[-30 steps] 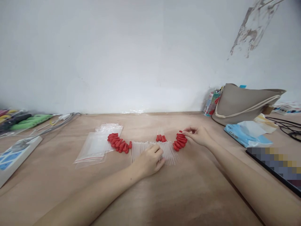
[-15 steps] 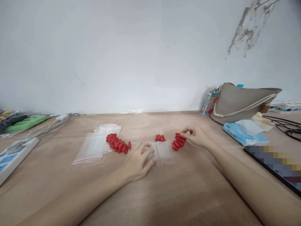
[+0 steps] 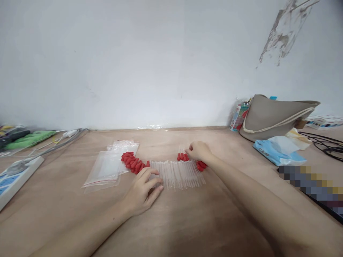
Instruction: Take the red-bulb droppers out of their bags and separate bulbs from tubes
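Note:
A row of clear thin tubes (image 3: 177, 175) lies side by side on the table. My left hand (image 3: 144, 189) rests at the row's left end, fingers bent and apart, holding nothing visible. Behind the row, several clear tubes with red bulbs (image 3: 182, 157) on their near ends lie together. Right beside them is my right hand (image 3: 198, 151), its fingers pinched; whatever is between them is hidden. Red rubber bulbs (image 3: 132, 162) form a curved pile left of the row. More red bulbs (image 3: 200, 165) show at the right, partly covered by my right hand and wrist.
Flat clear zip bags (image 3: 104, 166) are stacked at the left. A power strip (image 3: 21, 178) with cables stands at the left edge. To the right are a grey bag (image 3: 276, 116), a bottle (image 3: 237, 116), a blue tissue pack (image 3: 278, 151) and a dark blurred-out device (image 3: 311, 189).
My right hand has moved left from the right-hand bulb pile to the bulb-tipped tubes. My left hand has slid left and nearer, uncovering more of the tube row.

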Demonstrator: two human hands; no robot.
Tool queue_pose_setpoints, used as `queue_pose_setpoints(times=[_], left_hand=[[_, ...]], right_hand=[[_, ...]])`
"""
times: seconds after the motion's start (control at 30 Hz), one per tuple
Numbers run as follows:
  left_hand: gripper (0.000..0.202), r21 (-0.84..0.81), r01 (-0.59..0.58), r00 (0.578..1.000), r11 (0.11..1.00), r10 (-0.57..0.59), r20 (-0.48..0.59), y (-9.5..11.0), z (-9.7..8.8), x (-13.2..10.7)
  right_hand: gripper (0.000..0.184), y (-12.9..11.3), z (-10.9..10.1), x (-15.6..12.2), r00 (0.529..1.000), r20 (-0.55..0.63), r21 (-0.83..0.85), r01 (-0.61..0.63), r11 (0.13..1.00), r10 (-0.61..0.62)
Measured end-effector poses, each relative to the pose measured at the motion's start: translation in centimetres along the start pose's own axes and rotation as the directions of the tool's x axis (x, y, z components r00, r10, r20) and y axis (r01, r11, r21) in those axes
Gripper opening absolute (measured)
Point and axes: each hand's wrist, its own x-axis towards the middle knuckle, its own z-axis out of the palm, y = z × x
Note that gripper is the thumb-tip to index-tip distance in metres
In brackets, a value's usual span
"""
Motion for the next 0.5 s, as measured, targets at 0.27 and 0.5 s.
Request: queue_pose_setpoints(times=[0.27, 0.5], left_hand=[[0.013, -0.009, 0.006, 1.0, 1.0, -0.006, 0.011, 0.0, 0.0, -0.2], [0.014, -0.003, 0.003, 1.0, 1.0, -0.003, 0.02, 0.1, -0.1, 0.0]], right_hand=[[0.017, -2.1, -0.2, 1.2, 0.941, 0.336, 0.108, -0.079, 0.991, 0.039], [0.017, -1.2, 0.4, 1.8, 0.92, 0.392, 0.191, -0.117, 0.975, 0.033]])
